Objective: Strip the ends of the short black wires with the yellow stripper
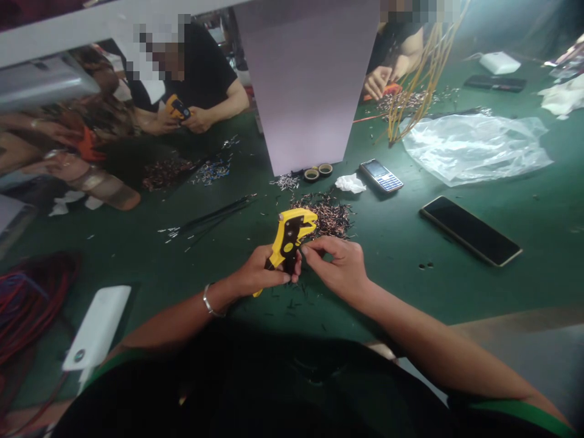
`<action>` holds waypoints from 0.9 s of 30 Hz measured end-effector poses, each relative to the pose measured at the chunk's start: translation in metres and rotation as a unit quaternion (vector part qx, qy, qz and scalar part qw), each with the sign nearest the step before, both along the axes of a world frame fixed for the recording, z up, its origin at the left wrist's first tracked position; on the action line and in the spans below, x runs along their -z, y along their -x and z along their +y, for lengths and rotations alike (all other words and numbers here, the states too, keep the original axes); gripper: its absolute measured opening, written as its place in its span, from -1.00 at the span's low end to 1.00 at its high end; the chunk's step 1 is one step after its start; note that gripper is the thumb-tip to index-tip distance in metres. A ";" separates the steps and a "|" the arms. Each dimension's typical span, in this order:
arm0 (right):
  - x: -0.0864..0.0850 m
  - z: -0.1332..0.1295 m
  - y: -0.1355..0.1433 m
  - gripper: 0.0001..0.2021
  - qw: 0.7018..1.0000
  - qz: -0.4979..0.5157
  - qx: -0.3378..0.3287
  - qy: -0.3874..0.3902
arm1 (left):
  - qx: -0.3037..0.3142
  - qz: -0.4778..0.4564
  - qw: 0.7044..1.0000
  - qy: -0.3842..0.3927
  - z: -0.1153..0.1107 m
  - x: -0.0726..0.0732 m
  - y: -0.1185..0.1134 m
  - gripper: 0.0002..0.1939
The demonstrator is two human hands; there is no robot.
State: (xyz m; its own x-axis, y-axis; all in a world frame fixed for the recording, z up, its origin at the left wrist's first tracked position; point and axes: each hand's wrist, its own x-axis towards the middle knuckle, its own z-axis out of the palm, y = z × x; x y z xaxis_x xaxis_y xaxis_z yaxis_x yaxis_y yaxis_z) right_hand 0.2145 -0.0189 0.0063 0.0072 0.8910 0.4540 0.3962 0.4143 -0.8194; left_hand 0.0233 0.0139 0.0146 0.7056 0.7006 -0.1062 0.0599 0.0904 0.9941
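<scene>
My left hand [267,271] is wrapped round the handles of a yellow and black wire stripper [290,234], its jaws pointing up and to the right. Close beside the tool, my right hand [340,264] has thumb and forefinger pinched together at the stripper's side. What sits in that pinch is too small to make out. Just beyond both hands lies a heap of short dark wire pieces with copper-coloured ends [331,216]. Small black scraps [294,297] are scattered on the green table [387,310] below my hands.
Ahead stands a pale upright panel [308,85], with tape rolls [311,174] at its foot. To the right are a keypad phone [381,176], a smartphone [469,230] and a plastic bag [474,146]. Black wires [214,214] and a white power bank [98,328] lie left. Co-workers sit opposite.
</scene>
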 end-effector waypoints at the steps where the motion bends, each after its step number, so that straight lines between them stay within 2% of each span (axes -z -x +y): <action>1: 0.001 0.000 0.000 -0.78 1.000 -0.002 0.000 0.004 | -0.003 0.008 1.000 -0.016 0.000 -0.001 -0.001 -0.85; 6: 0.005 0.000 0.001 -0.77 1.000 -0.013 0.000 0.003 | -0.012 0.030 0.998 -0.047 -0.002 -0.001 -0.002 -0.89; 17: 0.008 0.002 0.004 -0.75 0.999 -0.028 0.004 0.017 | -0.089 0.070 0.994 -0.007 -0.007 0.011 -0.004 -0.77; 24: 0.009 0.004 0.003 -0.79 0.997 0.010 -0.023 0.079 | -0.150 0.097 0.984 0.012 -0.005 0.019 -0.005 -0.73; 27: 0.009 0.006 0.000 -0.81 0.992 0.045 -0.022 0.119 | -0.128 0.042 0.989 0.056 -0.001 0.019 -0.005 -0.79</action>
